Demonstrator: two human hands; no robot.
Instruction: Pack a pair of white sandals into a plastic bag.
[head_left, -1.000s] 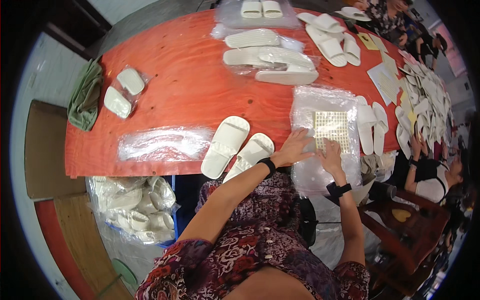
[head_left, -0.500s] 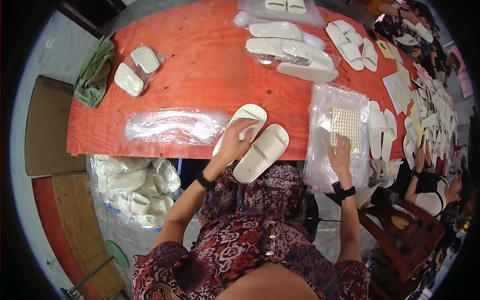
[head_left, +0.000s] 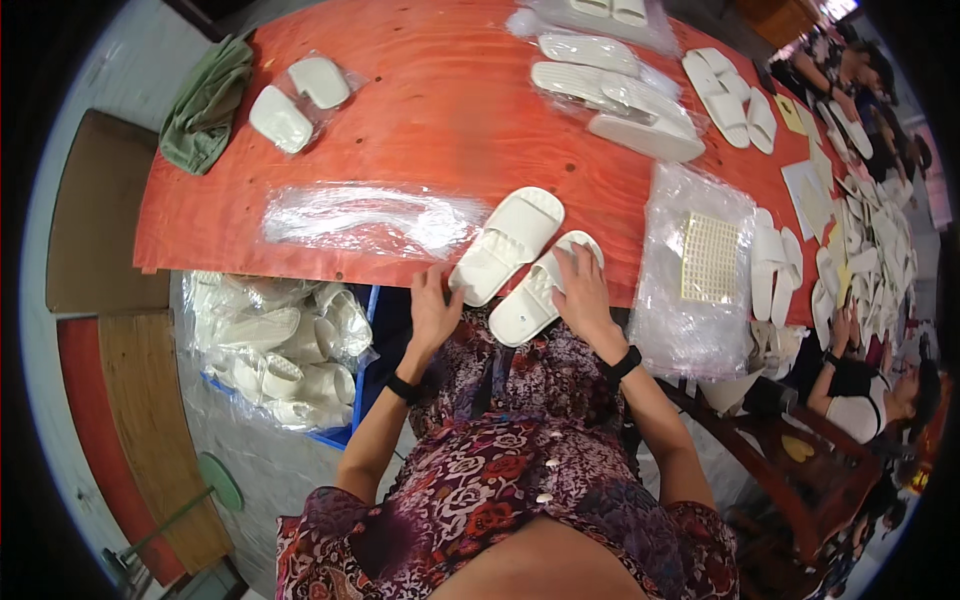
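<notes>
Two white slippers lie at the table's near edge, heel ends toward me and overhanging my lap. My left hand is beside the left slipper, fingers apart, its thumb close to or touching the slipper's side. My right hand rests over the right slipper, fingers stretched across its strap and insole and partly hiding them. Right of this pair, a sheet of small pale labels lies on a stack of clear plastic bags. More clear plastic bags lie flat left of the slippers.
Bagged slippers lie at the back of the red table; another bagged pair is far left, by a green cloth. Below is a blue crate with bagged slippers. People work at right beside a slipper pile.
My right hand has left the label sheet and come onto the right slipper. My left hand has drawn back from the left slipper's strap to its side. The view has shifted slightly.
</notes>
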